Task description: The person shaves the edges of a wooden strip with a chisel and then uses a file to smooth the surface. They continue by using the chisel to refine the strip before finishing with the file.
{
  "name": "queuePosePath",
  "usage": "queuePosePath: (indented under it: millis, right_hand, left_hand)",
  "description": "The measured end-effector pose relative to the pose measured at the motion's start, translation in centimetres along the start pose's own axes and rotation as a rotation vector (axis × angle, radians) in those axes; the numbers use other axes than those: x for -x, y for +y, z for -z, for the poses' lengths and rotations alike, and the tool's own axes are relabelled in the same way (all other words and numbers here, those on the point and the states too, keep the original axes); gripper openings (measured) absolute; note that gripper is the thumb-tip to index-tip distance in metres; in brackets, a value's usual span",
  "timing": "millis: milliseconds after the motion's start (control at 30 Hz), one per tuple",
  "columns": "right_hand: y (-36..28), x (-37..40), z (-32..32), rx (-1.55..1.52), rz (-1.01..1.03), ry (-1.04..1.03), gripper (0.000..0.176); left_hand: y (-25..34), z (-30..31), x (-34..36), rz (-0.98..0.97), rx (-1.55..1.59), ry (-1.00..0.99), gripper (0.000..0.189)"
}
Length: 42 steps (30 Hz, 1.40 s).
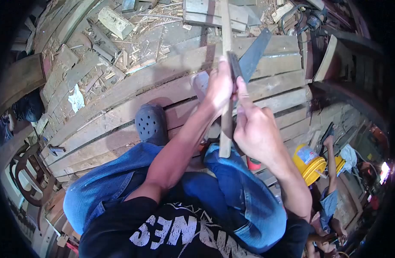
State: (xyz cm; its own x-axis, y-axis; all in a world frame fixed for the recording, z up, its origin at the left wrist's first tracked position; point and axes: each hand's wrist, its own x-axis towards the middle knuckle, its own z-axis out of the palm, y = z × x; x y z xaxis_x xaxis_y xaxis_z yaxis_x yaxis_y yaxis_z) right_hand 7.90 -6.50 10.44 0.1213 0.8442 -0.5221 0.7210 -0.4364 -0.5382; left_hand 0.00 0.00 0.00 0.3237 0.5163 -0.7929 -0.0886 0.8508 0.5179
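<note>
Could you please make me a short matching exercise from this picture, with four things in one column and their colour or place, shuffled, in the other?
Things
1. The saw blade
2. The wooden strip
3. The clog
4. The labelled bucket

Colours and places
A. Dark, with round holes in its top
B. Yellow
C. Grey, beyond the right hand
D. Near end over the jeans

Right pairs: 1-C, 2-D, 3-A, 4-B

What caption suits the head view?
Left hand holds a long pale wooden strip; right hand touches a dark narrow bar.
</note>
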Motion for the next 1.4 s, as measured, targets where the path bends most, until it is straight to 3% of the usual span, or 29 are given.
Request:
queuePosePath:
  millis: [67,167,233,300,333,467,500,633,700,767,967,1100,1133,1167,1267,1367,1400]
  right_hand:
    - [0.1,0.1,-0.3,-0.042,0.03,-0.029,0.053]
    - [0.0,-0.2,-0.6,-0.045,0.089,0.03,0.053]
    - [0.0,0.1,-0.4,-0.023,0.096,0.058,0.054]
    - [0.3,-0.1,0.0,-0.022,0.018,-0.076,0.053]
    - [0.5,0.7,-0.2,-0.057,0.114,0.012,0.052]
    - [0.6,-0.5,-0.5,0.048,0.091,0.014,0.053]
    - [0.7,-0.4,-0.4,0.053,0.094,0.015,0.053]
    - [0.3,0.5,-0.3,-0.092,0.132,0.003,0.053]
    - [-0.4,-0.4,0.1,0.028,0.004,-0.075,0.056]
    - [0.6,0.3,-0.5,0.003,0.061,-0.043,0.058]
    - [0.1,-0.4,-0.3,0.08,0.023,-0.103,0.059]
    - [0.7,1.1,-0.4,0.005,0.106,-0.053,0.058]
    - [0.1,0.5,0.2,0.029,-0.017,-0.151,0.058]
    - [0.0,-0.1,-0.2,0.028,-0.015,-0.149,0.058]
    - [0.8,-0.6,-0.7,0.052,0.087,-0.032,0.059]
    - [0.4,0.5,-0.3,0.014,0.022,-0.089,0.057]
    - [0.5,-0.3,-0.3,-0.022,0.038,-0.015,0.056]
  left_hand:
    - [-0.4,0.4,-0.6,0.006,0.022,-0.05,0.054]
    - [-0.1,-0.1,0.1,-0.028,-0.038,0.115,0.054]
    - [0.0,-0.1,0.7,0.022,0.004,0.072,0.053]
    - [0.2,0.6,0.3,0.07,-0.019,-0.046,0.053]
    - [0.2,-0.4,0.6,0.043,-0.009,0.052,0.052]
    - [0.4,-0.8,0.5,0.009,-0.036,0.088,0.051]
    - [0.5,-0.1,0.3,0.034,-0.012,0.018,0.051]
    - [0.0,-0.8,-0.1,0.023,0.007,0.078,0.051]
    - [-0.1,-0.6,-0.1,0.011,0.007,0.078,0.052]
    - [0.2,0.2,-0.2,0.131,-0.035,-0.002,0.052]
    - [0.0,-0.7,-0.5,0.043,0.022,0.074,0.052]
    - [0.5,-0.6,0.3,0.029,-0.118,0.12,0.052]
    - [0.1,-0.8,0.1,0.007,-0.079,0.128,0.052]
    - [-0.3,-1.0,0.0,-0.014,-0.039,0.131,0.053]
    - [0.6,-0.4,0.6,0.148,-0.026,0.056,0.052]
    - [-1.1,-0.2,-1.1,0.008,-0.077,0.12,0.053]
    - [-1.2,-0.7,-0.9,-0.031,-0.025,0.124,0.052]
